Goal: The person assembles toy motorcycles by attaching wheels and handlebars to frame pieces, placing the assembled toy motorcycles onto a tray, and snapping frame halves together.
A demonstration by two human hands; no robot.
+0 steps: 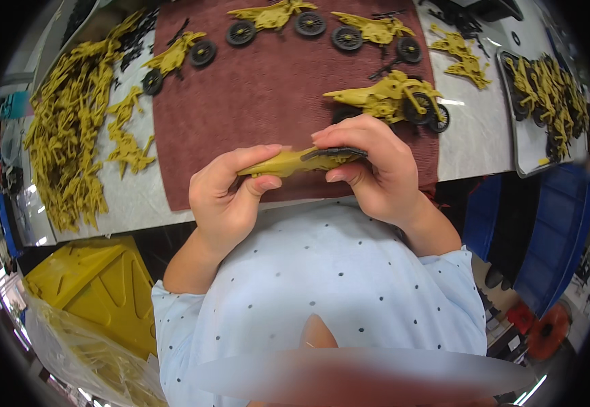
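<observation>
Between my two hands, just above the near edge of a red-brown cloth [241, 108], is a yellow toy motorcycle body [285, 163] with a black part along its right end. My left hand [230, 186] pinches its left end between thumb and fingers. My right hand [380, 163] grips the right end, thumb below and fingers above, next to the black part [336, 152]. Beyond my right hand lies a cluster of yellow toy motorcycles [383, 98] with black wheels. Further back on the cloth are a left motorcycle [173, 57], a middle one [271, 17] and a right one [373, 30].
A big heap of yellow body parts [71, 129] covers the table's left side, with loose yellow pieces [129, 136] beside it. At the right, a metal tray [525, 159] holds more yellow and black parts. A yellow crate [98, 292] stands below left; blue bins [556, 230] stand below right.
</observation>
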